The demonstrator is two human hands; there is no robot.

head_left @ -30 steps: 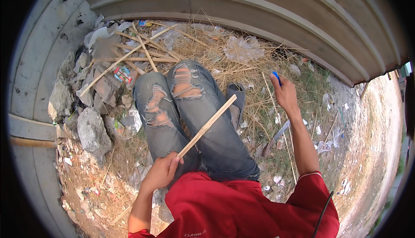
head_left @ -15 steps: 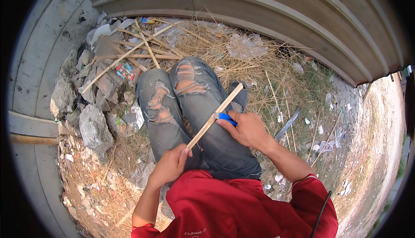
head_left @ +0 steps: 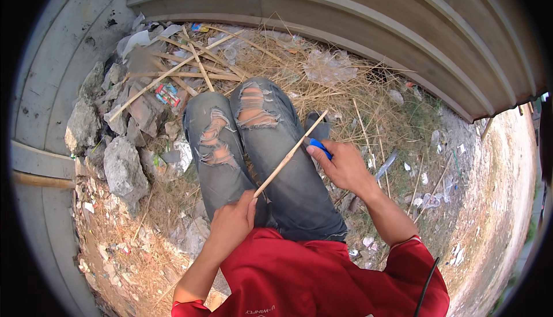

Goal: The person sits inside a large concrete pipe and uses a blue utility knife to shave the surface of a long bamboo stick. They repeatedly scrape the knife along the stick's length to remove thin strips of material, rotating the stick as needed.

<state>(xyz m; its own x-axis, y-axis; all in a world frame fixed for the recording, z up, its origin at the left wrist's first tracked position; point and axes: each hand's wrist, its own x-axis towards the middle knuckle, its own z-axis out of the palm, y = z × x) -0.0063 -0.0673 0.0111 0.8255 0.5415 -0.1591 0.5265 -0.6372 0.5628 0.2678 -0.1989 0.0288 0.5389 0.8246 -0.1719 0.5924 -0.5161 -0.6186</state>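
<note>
My left hand (head_left: 235, 218) is closed round the near end of a thin pale wooden stick, which looks like split bamboo (head_left: 288, 157). The stick slants up and away to the right above my legs. In my right hand (head_left: 344, 164) is a utility knife with a blue handle (head_left: 320, 147). Its head lies against the stick's edge, toward the far end, with my thumb beside the handle. The blade itself is too small to make out.
Several bamboo strips (head_left: 199, 63) lie crossed beyond my knees in torn jeans (head_left: 247, 144). Rocks (head_left: 124, 164) are heaped at the left. Dry straw and plastic scraps (head_left: 331, 66) cover the ground. Corrugated metal sheeting (head_left: 357, 6) closes off the far side, a grey wall (head_left: 43, 109) the left.
The knife has slid along the stick toward its far end, my right hand moving right and up. The stick has turned, now showing its narrow edge.
</note>
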